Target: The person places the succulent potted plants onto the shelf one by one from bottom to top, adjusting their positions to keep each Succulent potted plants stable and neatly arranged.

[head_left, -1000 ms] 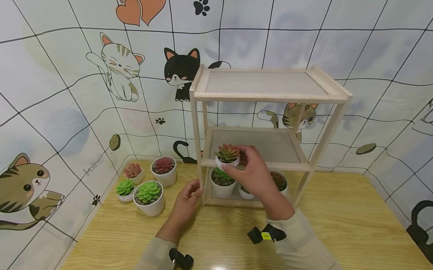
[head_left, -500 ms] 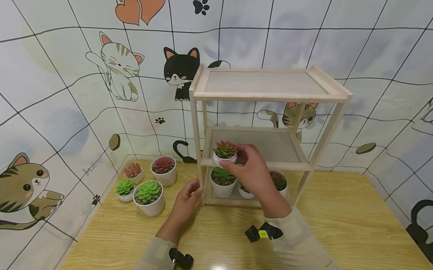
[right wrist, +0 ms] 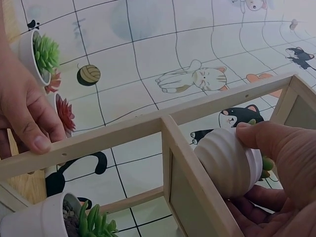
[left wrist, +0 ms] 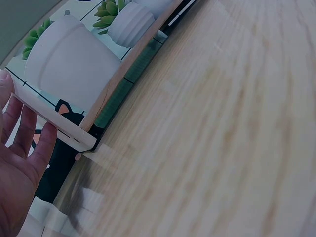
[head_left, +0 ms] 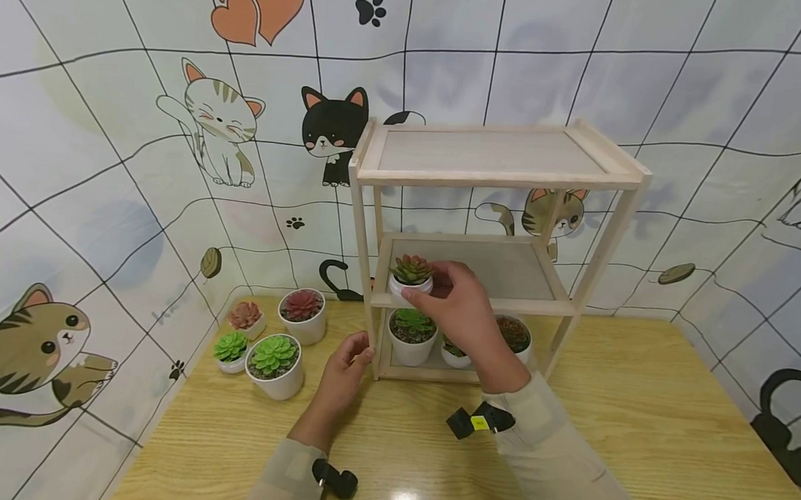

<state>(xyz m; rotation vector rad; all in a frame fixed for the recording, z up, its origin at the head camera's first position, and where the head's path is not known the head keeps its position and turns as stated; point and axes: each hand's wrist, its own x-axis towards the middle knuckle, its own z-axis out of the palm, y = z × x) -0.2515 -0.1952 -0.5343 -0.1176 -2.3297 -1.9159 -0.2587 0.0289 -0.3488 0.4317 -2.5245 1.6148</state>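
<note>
My right hand (head_left: 463, 311) pinches a small white ribbed pot (right wrist: 224, 163) between thumb and fingers. A red-green succulent (head_left: 411, 269) sits in it, upright. The pot is at the front left of the middle tier of a wooden shelf rack (head_left: 497, 181), overlapping the tier's front rail in the head view and right at the wood in the right wrist view. My left hand (head_left: 343, 370) grips the rack's front left post low down, thumb on one side and fingers on the other, as the left wrist view shows around the post (left wrist: 54, 118).
On the bottom tier stand a large green succulent pot (head_left: 412, 347), a small pot (head_left: 455, 355) partly hidden by my right hand, and a brownish plant (head_left: 514, 335). Several potted succulents, including a bright green one (head_left: 275, 364), stand on the wooden table (head_left: 634, 424) left of the rack.
My right hand has moved the small potted succulent slightly left and farther in over the middle tier's front rail. The left hand stays on the post.
</note>
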